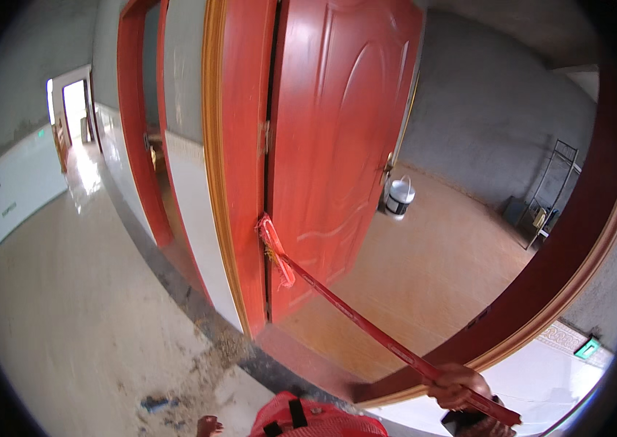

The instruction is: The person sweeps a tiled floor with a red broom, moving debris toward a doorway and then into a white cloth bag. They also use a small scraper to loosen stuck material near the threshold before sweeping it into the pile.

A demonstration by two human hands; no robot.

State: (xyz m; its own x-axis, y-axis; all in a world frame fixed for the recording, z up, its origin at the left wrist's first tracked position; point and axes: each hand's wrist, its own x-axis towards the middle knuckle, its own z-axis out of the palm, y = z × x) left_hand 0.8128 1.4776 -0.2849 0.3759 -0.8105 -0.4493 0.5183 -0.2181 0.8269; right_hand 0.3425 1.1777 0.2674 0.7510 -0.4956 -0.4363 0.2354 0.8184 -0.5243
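My right hand (457,387) grips the red handle of a long broom (357,318) close to its butt end at the lower right. The broom reaches up and left across the doorway. Its red head (277,251) is raised, bristles against the red door frame (245,180) on the hinge side, below a hinge. Beside it, a red panelled door (335,142) stands ajar into the room. My left hand (210,426) is low at the bottom edge, left of my red clothing, partly cut off; I see nothing in it, and its finger pose is unclear.
Swept-looking dirt (221,344) and blue scraps (158,404) lie on the corridor floor by the threshold. Inside the room are a white bucket (399,198) and a metal rack (554,191). Another red door frame (136,125) opens further along the corridor.
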